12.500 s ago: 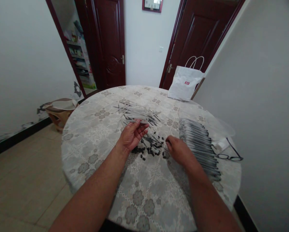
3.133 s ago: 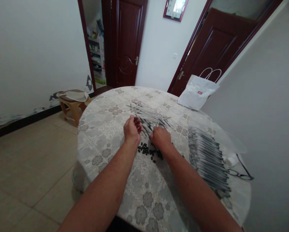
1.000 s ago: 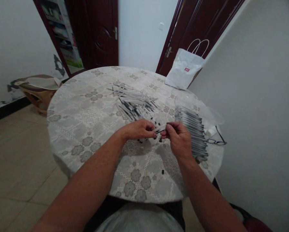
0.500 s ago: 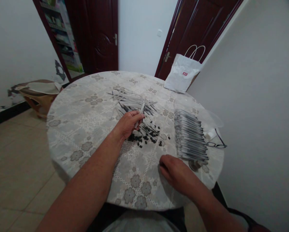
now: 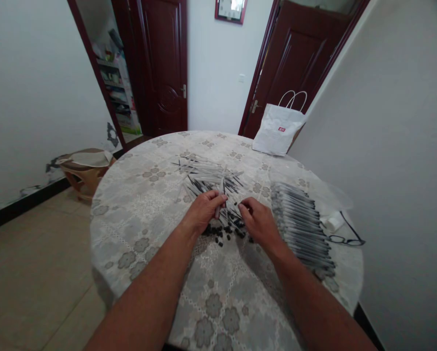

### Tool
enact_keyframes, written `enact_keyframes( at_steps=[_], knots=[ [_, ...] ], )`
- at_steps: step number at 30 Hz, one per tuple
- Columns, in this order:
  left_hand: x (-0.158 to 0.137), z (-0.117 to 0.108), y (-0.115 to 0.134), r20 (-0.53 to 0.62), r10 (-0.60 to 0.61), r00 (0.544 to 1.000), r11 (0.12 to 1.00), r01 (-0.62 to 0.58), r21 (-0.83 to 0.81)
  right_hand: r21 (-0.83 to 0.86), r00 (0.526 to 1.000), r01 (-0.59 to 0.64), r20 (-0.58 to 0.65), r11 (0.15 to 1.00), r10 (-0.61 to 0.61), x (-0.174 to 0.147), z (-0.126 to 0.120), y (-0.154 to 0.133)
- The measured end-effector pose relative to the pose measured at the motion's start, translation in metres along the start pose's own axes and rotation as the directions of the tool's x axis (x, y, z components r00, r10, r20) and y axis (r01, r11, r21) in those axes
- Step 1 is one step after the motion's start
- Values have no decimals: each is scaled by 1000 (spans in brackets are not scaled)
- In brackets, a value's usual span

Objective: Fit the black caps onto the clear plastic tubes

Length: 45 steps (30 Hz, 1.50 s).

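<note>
Two bare hands of yours are over the cloth-covered bench (image 5: pixel 130 214). Your left hand (image 5: pixel 205 209) has its fingers closed around at least one slim pale rod (image 5: pixel 217 212), tilted up and away from you above the bench. On your right hand (image 5: pixel 258 222) the fingers are curled, thumb close to the index finger; you cannot tell from here whether they pinch anything. Small black pieces (image 5: pixel 220 243) lie scattered between and below your hands. Beyond them sits a loose heap of rods (image 5: pixel 207 170). To your right, a neat row of grey rods (image 5: pixel 302 229) lies near the glasses (image 5: pixel 344 240).
</note>
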<state>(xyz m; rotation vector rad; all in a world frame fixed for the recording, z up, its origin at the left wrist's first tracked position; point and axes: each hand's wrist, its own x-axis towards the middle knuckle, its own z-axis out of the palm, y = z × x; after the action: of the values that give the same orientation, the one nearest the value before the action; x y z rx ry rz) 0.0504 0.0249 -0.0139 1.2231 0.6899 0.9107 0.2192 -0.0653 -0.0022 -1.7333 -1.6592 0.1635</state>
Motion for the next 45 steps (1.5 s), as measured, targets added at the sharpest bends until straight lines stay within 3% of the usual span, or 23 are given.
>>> enact_keyframes(
  at_steps=[3,5,10,22,25,27,30,33,39,45],
  knots=[
    [-1,1,-1,-13,20,1000,1000,-20,10,319,995,-93,6,943,97,-10,13,-7],
    [-1,2,-2,-23,23,999,1000,-22,18,422,991,-134,60,897,120,-15,20,-7],
    [-2,4,-4,-20,3,1000,1000,-3,31,464,983,-174,132,869,126,-19,25,-2],
    [-4,6,-4,-15,-11,1000,1000,10,-22,511,990,-140,98,848,104,-20,32,-1],
    [-3,6,-3,-8,-38,999,997,38,-68,489,991,-133,92,862,101,-20,31,-2],
    [-2,3,0,-79,-25,997,987,12,-160,443,990,-140,76,885,119,-20,30,-2],
    [2,-7,7,-254,38,966,930,-127,-344,320,995,-98,57,942,84,-20,25,-3],
    [5,-18,14,-376,77,923,872,-245,-424,182,998,18,58,983,-29,-21,22,-2],
    [4,-20,16,-426,98,900,885,-274,-377,63,985,162,58,985,-165,-21,21,5],
    [5,-17,12,-415,124,901,920,-262,-293,33,983,174,61,984,-176,-20,20,9]
  ],
)
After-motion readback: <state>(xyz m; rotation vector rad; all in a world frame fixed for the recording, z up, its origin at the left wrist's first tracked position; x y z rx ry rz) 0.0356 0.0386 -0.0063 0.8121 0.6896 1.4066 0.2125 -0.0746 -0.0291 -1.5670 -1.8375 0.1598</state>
